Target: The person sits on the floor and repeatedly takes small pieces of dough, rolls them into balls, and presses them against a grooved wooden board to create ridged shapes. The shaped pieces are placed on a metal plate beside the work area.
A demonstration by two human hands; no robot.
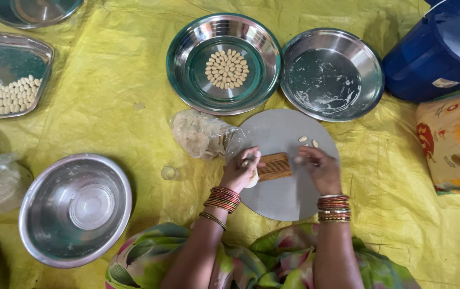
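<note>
A round grey board (283,131) lies on the yellow sheet in front of me. On it sits a small ridged wooden block (274,166). My left hand (240,170) holds a lump of pale dough (252,179) at the block's left end. My right hand (320,168) rests on the board just right of the block, fingers curled; whether it pinches anything is hidden. Two small shaped dough pieces (308,141) lie on the board beyond my right hand. A steel plate (187,59) farther off carries several shaped pieces (227,69) packed in a round cluster.
An empty floury steel plate (330,74) sits right of the first. A crumpled plastic bag (202,134) lies left of the board. A deep steel bowl (74,208) is at lower left, a tray with dough pieces (5,95) at far left, a blue bucket (439,51) at top right.
</note>
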